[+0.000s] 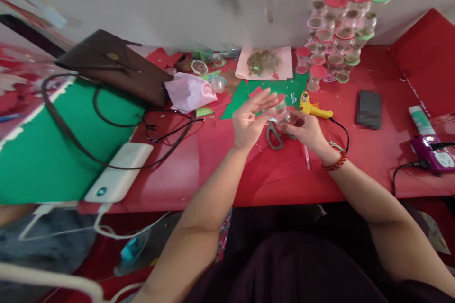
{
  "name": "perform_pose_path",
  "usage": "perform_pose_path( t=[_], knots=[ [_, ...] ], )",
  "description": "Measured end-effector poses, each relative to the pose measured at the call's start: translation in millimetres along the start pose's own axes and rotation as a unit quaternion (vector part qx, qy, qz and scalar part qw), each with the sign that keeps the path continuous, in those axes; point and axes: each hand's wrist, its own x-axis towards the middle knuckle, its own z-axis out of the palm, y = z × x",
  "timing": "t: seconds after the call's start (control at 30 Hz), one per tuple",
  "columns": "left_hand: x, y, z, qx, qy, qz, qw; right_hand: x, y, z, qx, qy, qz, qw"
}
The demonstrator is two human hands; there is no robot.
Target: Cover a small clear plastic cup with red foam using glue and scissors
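Note:
A small clear plastic hourglass with a red disc on top is held above the table between my two hands. My right hand, with a red bead bracelet at the wrist, grips its lower right side in bent fingers. At its left side is my left hand, open, with fingers stretched out and the thumb close to the clear wall; whether it touches is hard to tell. Under the hands lie dark-handled scissors. A yellow glue gun rests just beyond my right hand.
Stacked hourglasses stand against the wall. A pink sheet carries a sand pile. Around lie a brown bag, white power bank, dark phone-like slab, purple power socket, glue stick and a clear stick.

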Motion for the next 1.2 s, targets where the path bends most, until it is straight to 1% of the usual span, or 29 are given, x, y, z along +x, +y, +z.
perform_pose_path(
  t=[0.03, 0.13, 0.17, 0.2, 0.23, 0.33, 0.37, 0.4, 0.43, 0.47, 0.57, 0.63, 0.7, 0.8, 0.9, 1.03, 1.1, 1.13, 1.2],
  knots=[
    [1.3, -0.6, -1.0, 0.014, -0.002, -0.007, 1.0, -0.4, -1.0, -0.3, 0.005, 0.001, 0.002, 1.0],
    [3.4, -1.9, -2.1, 0.078, -0.048, -0.018, 0.996, -1.3, -3.0, -0.8, 0.018, 0.006, 0.001, 1.0],
    [3.0, -2.6, -1.8, 0.092, -0.056, -0.021, 0.994, -1.4, -3.4, -0.9, 0.02, 0.007, 0.001, 1.0],
    [1.9, -3.6, -1.2, 0.099, -0.05, -0.026, 0.994, -1.6, -3.8, -0.9, 0.021, 0.008, 0.001, 1.0],
    [0.4, -5.2, -0.7, 0.098, -0.031, -0.033, 0.994, -1.8, -4.3, -0.8, 0.02, 0.008, 0.002, 1.0],
    [-3.7, -11.8, -0.2, 0.067, 0.058, -0.06, 0.994, -2.6, -5.8, 0.3, 0.026, -0.001, 0.006, 1.0],
    [-4.0, -13.8, -0.6, 0.052, 0.08, -0.069, 0.993, -3.0, -6.0, 0.9, 0.03, -0.002, 0.003, 1.0],
    [-3.5, -15.0, -1.2, 0.04, 0.086, -0.075, 0.993, -3.3, -6.0, 1.5, 0.034, 0.0, 0.0, 0.999],
    [-2.2, -15.2, -1.9, 0.033, 0.076, -0.075, 0.994, -3.6, -5.7, 2.0, 0.037, 0.003, -0.003, 0.999],
    [-0.4, -14.4, -2.6, 0.031, 0.052, -0.069, 0.996, -3.7, -5.3, 2.4, 0.039, 0.006, -0.005, 0.999],
    [5.2, -7.8, -4.4, 0.056, -0.056, -0.027, 0.997, -3.2, -4.1, 2.1, 0.043, 0.01, -0.004, 0.999],
    [6.5, -3.8, -4.8, 0.083, -0.094, 0.006, 0.992, -2.9, -4.9, 0.9, 0.057, 0.002, 0.0, 0.998],
    [5.3, -2.7, -4.6, 0.116, -0.101, 0.027, 0.988, -3.1, -7.5, -0.7, 0.079, -0.011, 0.008, 0.997],
    [1.4, -4.8, -2.6, 0.167, -0.095, 0.036, 0.981, -4.1, -12.6, -3.1, 0.129, -0.026, 0.023, 0.991],
    [-0.8, -5.3, 0.4, 0.198, -0.088, 0.053, 0.975, -3.8, -13.1, -4.2, 0.165, -0.035, 0.016, 0.985],
    [-0.5, -1.4, 2.2, 0.23, -0.076, 0.078, 0.967, -0.3, -2.0, -2.9, 0.132, -0.046, 0.001, 0.99],
    [-0.4, -1.1, 1.7, 0.246, -0.078, 0.083, 0.963, 1.3, 3.8, -3.5, 0.107, -0.035, -0.022, 0.993],
    [-0.5, -1.7, 1.2, 0.249, -0.083, 0.086, 0.961, 1.8, 5.4, -5.0, 0.087, -0.023, -0.049, 0.995],
    [-0.7, -4.0, -0.2, 0.246, -0.096, 0.093, 0.96, 2.1, 4.7, -10.6, 0.02, 0.001, -0.129, 0.991]
  ],
)
